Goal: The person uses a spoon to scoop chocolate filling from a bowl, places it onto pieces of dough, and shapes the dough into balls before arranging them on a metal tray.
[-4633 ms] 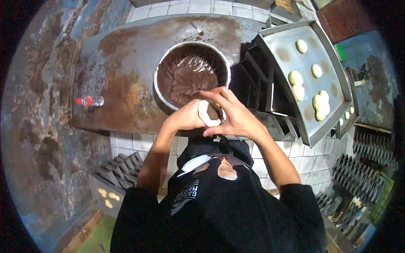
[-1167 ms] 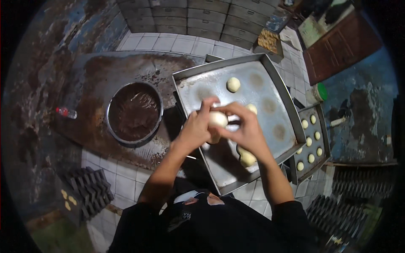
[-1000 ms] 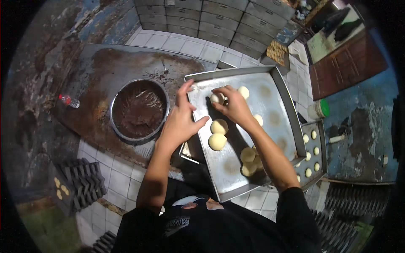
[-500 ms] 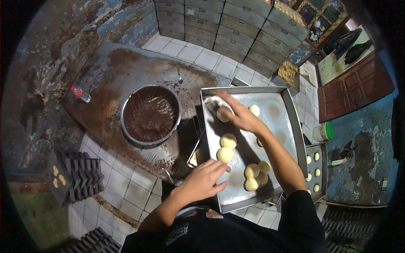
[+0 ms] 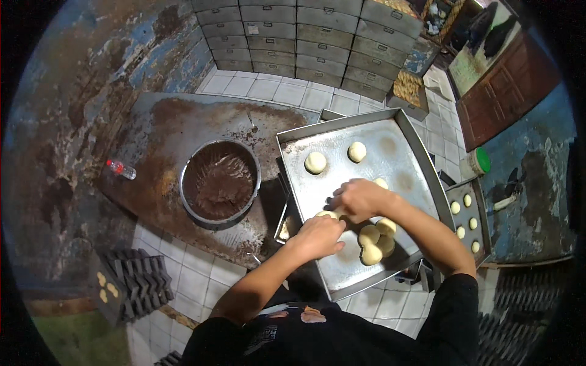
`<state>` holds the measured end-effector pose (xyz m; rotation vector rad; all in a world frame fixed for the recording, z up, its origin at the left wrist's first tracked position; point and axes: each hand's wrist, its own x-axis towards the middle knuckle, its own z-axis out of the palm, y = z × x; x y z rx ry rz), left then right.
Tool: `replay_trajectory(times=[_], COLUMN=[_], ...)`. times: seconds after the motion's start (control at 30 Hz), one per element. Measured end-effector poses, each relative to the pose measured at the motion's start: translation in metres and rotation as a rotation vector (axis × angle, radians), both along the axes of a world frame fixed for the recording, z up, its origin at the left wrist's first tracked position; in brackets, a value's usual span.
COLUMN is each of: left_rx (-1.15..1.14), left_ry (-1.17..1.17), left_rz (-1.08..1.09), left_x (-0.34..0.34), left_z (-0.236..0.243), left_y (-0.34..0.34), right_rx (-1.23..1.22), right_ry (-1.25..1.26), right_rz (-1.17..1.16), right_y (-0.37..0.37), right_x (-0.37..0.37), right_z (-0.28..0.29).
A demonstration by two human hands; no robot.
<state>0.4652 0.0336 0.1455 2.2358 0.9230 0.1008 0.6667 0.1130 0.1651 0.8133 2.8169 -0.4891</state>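
Reaching down into a metal tray (image 5: 342,276), two hands are shown close together in the head view. The left grip (image 5: 318,235) is bent over a partly hidden dough ball (image 5: 326,214), its thumb set apart; whether the ball is pinched cannot be told. The right grip (image 5: 361,200) is curled, its fingertips hidden, so its hold cannot be told either. Two separate balls (image 5: 315,162) are seen beyond the right grip; a joined dough cluster (image 5: 370,236) is seen to the right of the left grip. A bowl (image 5: 221,223) of brown mixture (image 5: 223,186) is placed left of both on the bench (image 5: 155,140). The ball could be flattened by uneven finger pressure; the cluster could be dented if brushed by the right forearm.
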Motion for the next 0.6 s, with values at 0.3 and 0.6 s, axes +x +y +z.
replay_trajectory(times=[0.3,0.6], left_rx=[-0.512,-0.241], left_ry=[-0.815,-1.18], left_rz=[0.368,0.668], left_x=[-0.009,-0.066], left_z=[0.03,0.064], left_y=[0.001,0.015], right_rx=[-0.524,-0.096], right_ry=[0.868,1.206], right_rz=[-1.048,-1.175], right_y=[-0.106,-0.127], right_x=[0.027,-0.15], right_z=[0.106,0.085])
